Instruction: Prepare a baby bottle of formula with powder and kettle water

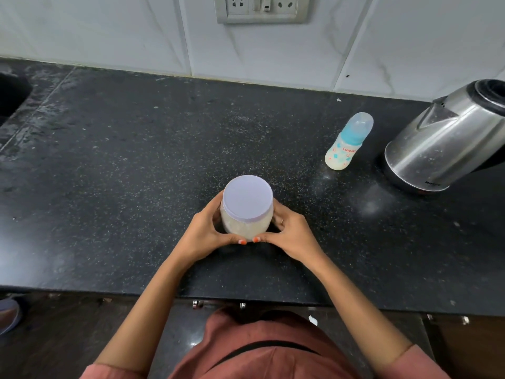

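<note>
The left grip (207, 231) and the right grip (289, 231) both grasp the powder jar (246, 227), one on each side, fingers curled round its clear wall. The two thumbs (235, 239) lie along the near lower wall and their tips almost meet. The jar sits between the grips, upright, with its pale lilac lid (247, 198) in place and whitish powder visible through the wall. Whether its base rests on the black speckled bench (131, 165) cannot be told. The baby bottle (347, 143) stands on the bench beyond and to the right of the right grip, well apart from it, with its clear cap and blue collar fitted and a pale fill in its lower part. The steel kettle (442, 140) stands farther right of the bottle, near it but not touching. Far to the left of the left grip, a sink edge (11, 97) shows at the frame border. A socket panel (262, 8) is mounted on the tiled wall (109, 31) beyond both grips.
</note>
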Tool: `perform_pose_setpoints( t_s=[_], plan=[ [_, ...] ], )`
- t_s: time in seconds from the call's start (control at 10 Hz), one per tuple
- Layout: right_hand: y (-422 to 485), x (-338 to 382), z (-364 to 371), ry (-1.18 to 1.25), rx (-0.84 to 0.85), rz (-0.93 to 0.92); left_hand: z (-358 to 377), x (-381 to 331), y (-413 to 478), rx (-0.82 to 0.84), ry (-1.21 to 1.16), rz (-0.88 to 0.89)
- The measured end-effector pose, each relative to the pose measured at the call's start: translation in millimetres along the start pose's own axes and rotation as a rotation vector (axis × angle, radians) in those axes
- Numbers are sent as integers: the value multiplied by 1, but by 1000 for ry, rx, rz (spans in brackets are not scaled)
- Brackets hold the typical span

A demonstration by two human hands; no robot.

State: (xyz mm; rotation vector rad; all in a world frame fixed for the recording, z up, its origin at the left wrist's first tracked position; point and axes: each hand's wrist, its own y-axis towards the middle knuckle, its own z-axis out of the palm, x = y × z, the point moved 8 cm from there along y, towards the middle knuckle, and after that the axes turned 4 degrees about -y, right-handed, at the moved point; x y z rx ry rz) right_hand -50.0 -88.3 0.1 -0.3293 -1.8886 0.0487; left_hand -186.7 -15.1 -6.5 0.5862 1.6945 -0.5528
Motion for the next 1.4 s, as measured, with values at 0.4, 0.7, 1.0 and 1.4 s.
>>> perform_pose_setpoints(
  t_s=[0.4, 0.7, 1.0, 1.4],
  plan=[
    [83, 21, -56, 29, -34, 12, -5, -33, 102, 24, 42, 84],
    [143, 25, -86, -31, -61, 42, -12, -29, 172, -7, 111, 29],
    [158, 15, -91, -61, -100, 66, -10, -16, 194, 21, 99, -5],
    [134, 18, -96, -205, -270, 35, -15, -21, 176, -100, 221, 77]
  ],
)
